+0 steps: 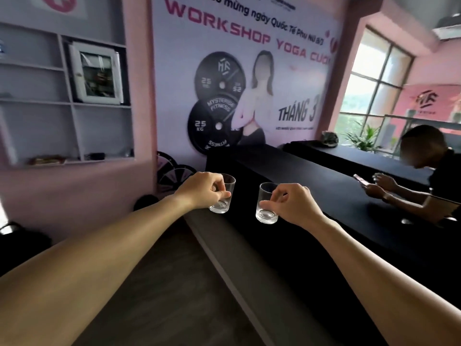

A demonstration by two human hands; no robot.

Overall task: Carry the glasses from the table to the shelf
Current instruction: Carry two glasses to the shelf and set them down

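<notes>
Gripping one glass (pixel 222 194) each (pixel 267 204) — hands (pixel 203 189) (pixel 294 204) hiding their sides.

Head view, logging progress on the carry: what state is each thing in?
Left hand: closed around left glass.
Left glass: upright, empty, held off the table.
Right hand: closed around right glass.
Right glass: upright, empty, held.
Shelf: no glasses visible.
</notes>
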